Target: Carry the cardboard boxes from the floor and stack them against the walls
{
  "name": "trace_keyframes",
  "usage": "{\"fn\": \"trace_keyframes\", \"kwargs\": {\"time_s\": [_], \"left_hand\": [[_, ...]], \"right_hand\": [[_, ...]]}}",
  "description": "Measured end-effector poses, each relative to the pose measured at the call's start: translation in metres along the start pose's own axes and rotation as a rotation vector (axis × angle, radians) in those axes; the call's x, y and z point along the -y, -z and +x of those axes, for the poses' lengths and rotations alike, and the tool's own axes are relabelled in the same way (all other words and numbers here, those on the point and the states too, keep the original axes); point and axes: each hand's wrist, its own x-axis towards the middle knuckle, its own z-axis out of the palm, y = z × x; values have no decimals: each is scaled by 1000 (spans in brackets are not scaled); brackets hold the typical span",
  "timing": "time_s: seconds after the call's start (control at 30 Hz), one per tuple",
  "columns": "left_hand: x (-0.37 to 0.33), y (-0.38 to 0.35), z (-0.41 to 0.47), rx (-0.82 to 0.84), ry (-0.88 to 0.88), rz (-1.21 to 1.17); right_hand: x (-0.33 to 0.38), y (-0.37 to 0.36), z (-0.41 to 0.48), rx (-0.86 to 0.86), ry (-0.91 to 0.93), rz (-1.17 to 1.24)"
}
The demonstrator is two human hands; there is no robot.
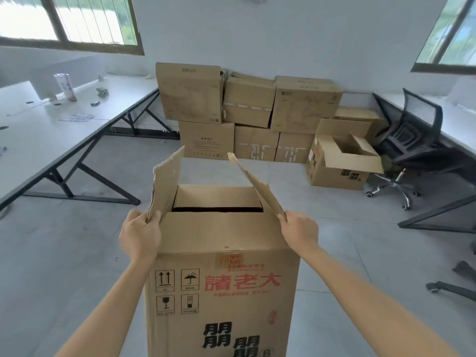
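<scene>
Left hand [140, 235], right hand [298, 233] — pinch on open box [221, 240] flap edges — floor [77, 253] ahead

Both bare forearms reach forward, hands level and apart.
The left hand [140, 234] grips the left flap [167, 184] at its base; the right hand [300, 231] grips the right flap [257, 186], backs of both hands up.

Stacked boxes [247, 112] between desk [51, 130], chair [412, 140]

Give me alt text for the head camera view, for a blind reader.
A person's left hand and right hand grip the raised flaps of an open cardboard box. Ahead, stacked boxes stand against the wall, with another open box on the floor.
</scene>
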Motion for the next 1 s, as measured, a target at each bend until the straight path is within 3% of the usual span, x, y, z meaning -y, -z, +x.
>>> {"fn": "trace_keyframes", "kwargs": {"time_s": [0.13, 0.27, 0.43, 0.6, 1.0], "left_hand": [[-19, -68, 63, 64, -58, -22], [-36, -133, 128, 96, 1, -75], [-64, -203, 179, 192, -50, -30], [-95, -259, 234, 219, -84, -47], [-188, -441, 319, 258, -220, -11]], "right_hand": [[3, -30, 80, -20, 83, 24], [-14, -41, 164, 59, -6, -67], [-28, -68, 218, -47, -9, -185], [-46, -80, 290, -185, -69, -121], [-139, -144, 441, -240, -295, 85]]}}
